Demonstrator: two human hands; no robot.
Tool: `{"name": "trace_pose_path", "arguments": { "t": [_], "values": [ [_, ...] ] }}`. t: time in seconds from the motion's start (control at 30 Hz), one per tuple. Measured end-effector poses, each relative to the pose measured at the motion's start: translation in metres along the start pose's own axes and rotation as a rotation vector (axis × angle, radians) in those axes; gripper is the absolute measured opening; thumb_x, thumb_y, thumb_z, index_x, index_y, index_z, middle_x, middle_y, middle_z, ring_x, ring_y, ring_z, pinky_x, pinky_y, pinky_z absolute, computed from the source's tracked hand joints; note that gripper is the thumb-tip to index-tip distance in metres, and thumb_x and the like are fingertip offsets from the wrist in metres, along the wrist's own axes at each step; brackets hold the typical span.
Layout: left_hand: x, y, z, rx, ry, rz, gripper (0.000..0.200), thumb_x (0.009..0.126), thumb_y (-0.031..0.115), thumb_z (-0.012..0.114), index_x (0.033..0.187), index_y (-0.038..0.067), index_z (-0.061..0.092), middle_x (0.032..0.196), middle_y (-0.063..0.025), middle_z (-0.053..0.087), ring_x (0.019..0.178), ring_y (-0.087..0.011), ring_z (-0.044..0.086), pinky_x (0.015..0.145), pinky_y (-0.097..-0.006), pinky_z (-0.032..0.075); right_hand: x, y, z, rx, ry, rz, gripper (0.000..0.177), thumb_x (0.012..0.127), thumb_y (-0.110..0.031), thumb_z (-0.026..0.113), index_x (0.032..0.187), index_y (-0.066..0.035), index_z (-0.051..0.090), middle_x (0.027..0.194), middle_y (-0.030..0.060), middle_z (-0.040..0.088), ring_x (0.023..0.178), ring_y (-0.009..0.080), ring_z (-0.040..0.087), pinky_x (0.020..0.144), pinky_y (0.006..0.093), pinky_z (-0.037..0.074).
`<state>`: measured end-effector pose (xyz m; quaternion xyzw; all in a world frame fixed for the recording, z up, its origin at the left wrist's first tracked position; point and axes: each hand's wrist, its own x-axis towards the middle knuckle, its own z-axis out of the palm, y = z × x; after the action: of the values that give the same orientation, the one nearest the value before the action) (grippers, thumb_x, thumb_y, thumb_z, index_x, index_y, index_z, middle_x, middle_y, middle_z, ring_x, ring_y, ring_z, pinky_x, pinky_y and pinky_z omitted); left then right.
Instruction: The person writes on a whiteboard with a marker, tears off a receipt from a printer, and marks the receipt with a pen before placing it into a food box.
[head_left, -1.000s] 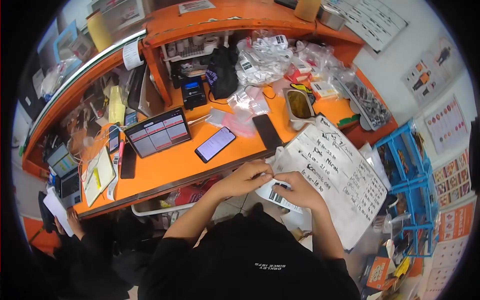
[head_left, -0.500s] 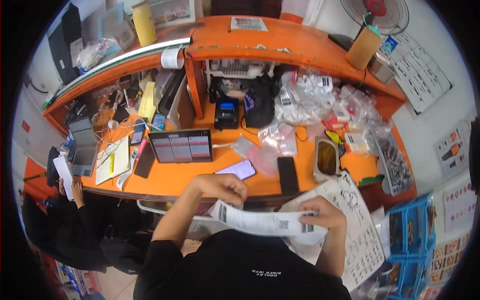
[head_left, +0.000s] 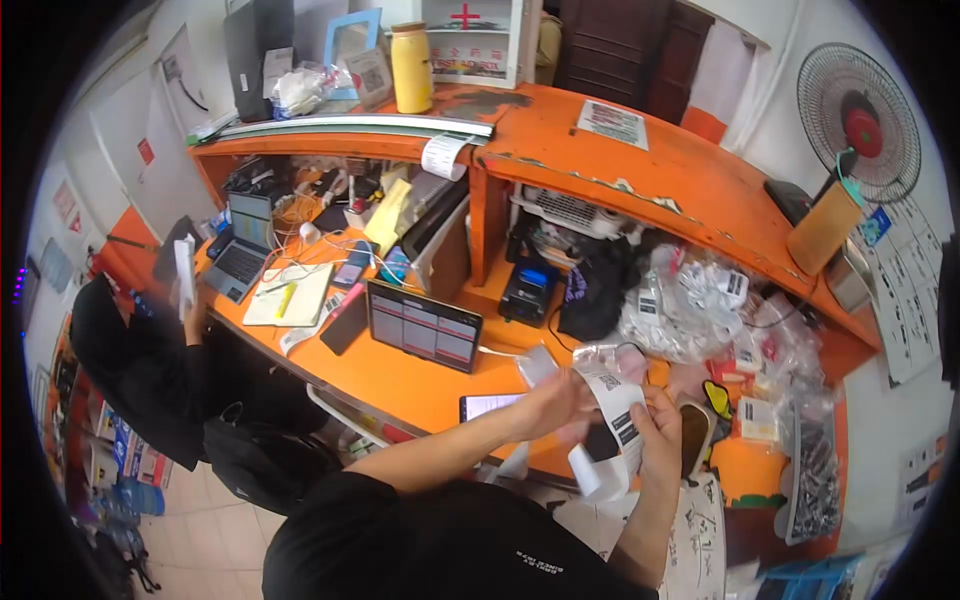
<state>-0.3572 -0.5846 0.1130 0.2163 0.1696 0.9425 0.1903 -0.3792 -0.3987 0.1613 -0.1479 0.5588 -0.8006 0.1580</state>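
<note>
A long white printed paper strip [head_left: 612, 400] with barcodes and a QR code is stretched between my hands in front of the counter, its lower end curling down. My right hand [head_left: 657, 440] pinches its right edge between thumb and fingers. At the upper left edge is my left hand [head_left: 557, 402], slightly blurred, fingers curled closed against the paper. Behind the left wrist lies a phone with a lit screen [head_left: 490, 406]. A dark phone [head_left: 601, 442] is partly covered by the strip.
On the orange counter [head_left: 420, 398] stand a tablet [head_left: 424, 325], a black label printer [head_left: 528, 292] and a pile of clear plastic bags [head_left: 685, 305]. A co-worker in black [head_left: 140, 370] holds papers at the left near a laptop [head_left: 240, 255]. A metal tray [head_left: 812, 480] sits at right.
My view has turned and the counter appears shifted right and down. Both hands have raised the paper strip over the counter edge, and it has gone from nearly level to steeply slanted.
</note>
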Motion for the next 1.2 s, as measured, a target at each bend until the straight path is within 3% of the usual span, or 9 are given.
{"name": "trace_pose_path", "arguments": {
  "t": [0.07,0.23,0.33,0.4,0.5,0.67,0.77,1.07,1.2],
  "values": [
    [0.006,0.038,0.014,0.166,0.373,0.137,0.066,0.092,0.026,0.054,0.141,0.004,0.016,0.135,-0.0212,0.042,0.125,-0.0299,0.042,0.105,-0.0439,0.032,0.002,-0.004,0.016,-0.146,-0.060,0.022,0.025,0.086,-0.002,0.055,0.111,0.001,0.051,0.085,0.0052,0.065,0.069,0.0053,0.059,0.060,0.0177,0.046],
    [0.027,0.159,0.045,0.904,0.326,0.103,0.044,0.090,0.010,0.046,0.133,0.004,0.044,0.125,-0.0165,0.055,0.113,-0.0259,0.055,0.095,-0.0333,0.043,0.031,0.008,0.030,-0.325,-0.277,0.059,0.021,0.084,0.001,0.057,0.105,0.003,0.053,0.086,0.0052,0.065,0.076,0.0063,0.058,0.067,0.0192,0.044],
    [0.070,0.252,0.077,2.002,0.271,-0.098,0.034,0.084,0.030,0.056,0.109,0.009,0.066,0.136,-0.0197,0.043,0.131,-0.0325,0.034,0.109,-0.0353,0.022,0.069,0.015,0.024,-0.455,-0.274,-0.027,0.008,0.085,-0.001,0.058,0.091,0.003,0.058,0.079,0.0013,0.062,0.072,0.0043,0.056,0.063,0.0192,0.043],
    [0.118,0.283,0.094,2.448,0.359,0.120,0.038,0.080,0.037,0.059,0.102,0.008,0.067,0.127,-0.0165,0.054,0.122,-0.0305,0.046,0.103,-0.0367,0.032,0.104,0.001,0.039,-0.628,-0.147,-0.224,0.017,0.087,-0.008,0.057,0.072,-0.001,0.054,0.062,-0.0052,0.048,0.058,0.0014,0.041,0.050,0.0211,0.033],
    [0.215,0.306,0.060,1.976,0.696,0.323,0.033,0.075,0.026,0.068,0.091,-0.002,0.066,0.089,-0.0205,0.065,0.090,-0.0326,0.063,0.077,-0.0399,0.048,0.171,0.019,0.045,-0.497,0.146,-0.428,0.020,0.087,-0.009,0.058,0.070,-0.001,0.054,0.060,-0.0043,0.049,0.056,0.0015,0.040,0.048,0.0213,0.031],
    [0.298,0.271,-0.059,2.103,0.744,0.933,0.035,0.075,0.009,0.062,0.104,-0.007,0.050,0.091,-0.0272,0.062,0.088,-0.0420,0.061,0.077,-0.0480,0.048,0.226,0.069,0.032,-0.555,0.366,-0.489,0.022,0.085,-0.010,0.062,0.068,0.000,0.053,0.055,-0.0038,0.044,0.053,0.0035,0.038,0.047,0.0243,0.030],
    [0.282,0.242,-0.037,2.035,0.825,0.516,0.043,0.074,0.006,0.061,0.111,-0.004,0.041,0.093,-0.0273,0.061,0.089,-0.0435,0.060,0.077,-0.0483,0.048,0.208,0.078,0.029,-0.546,0.391,-0.444,0.021,0.086,-0.010,0.061,0.068,-0.001,0.054,0.057,-0.0058,0.042,0.054,0.0028,0.036,0.047,0.0232,0.028],
    [0.274,0.226,-0.036,2.355,0.608,0.572,0.055,0.071,-0.003,0.056,0.119,-0.010,0.031,0.083,-0.0263,0.061,0.079,-0.0427,0.060,0.069,-0.0501,0.048,0.196,0.071,0.039,-0.296,0.322,-0.292,0.013,0.086,-0.008,0.059,0.076,-0.002,0.062,0.065,-0.0054,0.050,0.062,0.0030,0.041,0.055,0.0216,0.031],
    [0.273,0.223,-0.034,2.320,0.590,0.533,0.051,0.075,-0.005,0.052,0.121,-0.008,0.031,0.084,-0.0258,0.061,0.083,-0.0429,0.059,0.069,-0.0510,0.047,0.238,0.104,0.072,0.270,0.176,0.194,0.011,0.083,-0.012,0.061,0.090,-0.003,0.063,0.073,-0.0027,0.057,0.065,0.0070,0.051,0.060,0.0228,0.041]
  ]
}}
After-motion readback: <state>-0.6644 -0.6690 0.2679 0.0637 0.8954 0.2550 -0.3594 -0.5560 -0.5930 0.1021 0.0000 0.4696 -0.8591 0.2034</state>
